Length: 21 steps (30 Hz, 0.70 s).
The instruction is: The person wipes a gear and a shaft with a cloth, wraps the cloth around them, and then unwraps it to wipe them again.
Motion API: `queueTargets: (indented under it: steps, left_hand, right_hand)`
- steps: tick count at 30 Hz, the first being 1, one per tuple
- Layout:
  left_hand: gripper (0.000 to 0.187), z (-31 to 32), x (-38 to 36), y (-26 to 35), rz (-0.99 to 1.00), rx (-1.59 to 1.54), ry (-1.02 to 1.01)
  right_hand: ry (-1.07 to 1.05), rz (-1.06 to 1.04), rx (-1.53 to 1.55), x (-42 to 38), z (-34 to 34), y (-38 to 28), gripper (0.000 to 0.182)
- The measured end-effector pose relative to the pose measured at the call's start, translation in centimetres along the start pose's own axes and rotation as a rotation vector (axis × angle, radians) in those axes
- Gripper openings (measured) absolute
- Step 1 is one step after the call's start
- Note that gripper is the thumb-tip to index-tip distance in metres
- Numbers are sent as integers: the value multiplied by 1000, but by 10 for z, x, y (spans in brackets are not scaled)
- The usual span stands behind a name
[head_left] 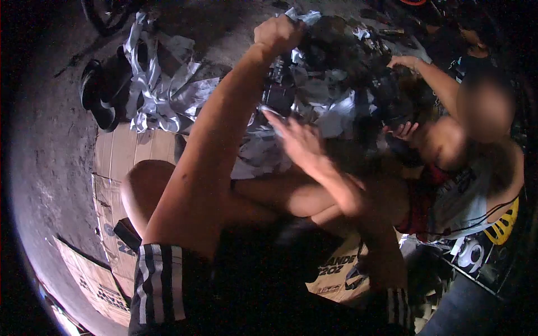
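Observation:
My left hand (278,35) is closed at the top centre, its arm stretched forward. Its fingers wrap round something dark that I cannot make out. Below it stands a dark object (279,92), dim and partly hidden by my left forearm. Beside the lower part of this object is my right hand (300,139), blurred, its fingers stretched out and apart, with nothing clearly held. Crumpled pale strips and sheets (330,115) lie around and behind both hands.
Another person (476,185) sits at the right, one arm reaching toward the pile. More pale strips (151,101) and a black sandal (101,101) lie at the left. Flattened cardboard (134,145) is under my legs. A yellow plastic item (502,224) is at the far right.

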<state>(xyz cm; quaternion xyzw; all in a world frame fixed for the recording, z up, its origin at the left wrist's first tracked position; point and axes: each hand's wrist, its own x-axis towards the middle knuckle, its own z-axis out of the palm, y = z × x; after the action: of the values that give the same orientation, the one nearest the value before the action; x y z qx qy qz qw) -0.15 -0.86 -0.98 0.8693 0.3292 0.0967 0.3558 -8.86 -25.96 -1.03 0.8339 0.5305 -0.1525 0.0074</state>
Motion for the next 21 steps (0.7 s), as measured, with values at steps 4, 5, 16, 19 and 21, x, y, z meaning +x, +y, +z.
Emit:
queueTargets:
  steps: [4, 5, 16, 19, 21]
  left_hand:
    - [68, 0, -10, -2, 54, -31, 37]
    - [70, 0, -9, 0, 42, -9, 13]
    - [61, -4, -5, -2, 7, -57, -24]
    - [63, -5, -10, 1, 4, -39, 21]
    - [70, 3, -3, -3, 65, -51, 9]
  right_hand:
    - [10, 73, 78, -28, -15, 66, 67]
    - [9, 74, 76, -27, -15, 60, 67]
    - [-108, 211, -129, -32, -5, 75, 82]
    - [-71, 139, -72, -31, -22, 50, 80]
    - [-28, 31, 98, -14, -11, 8, 81]
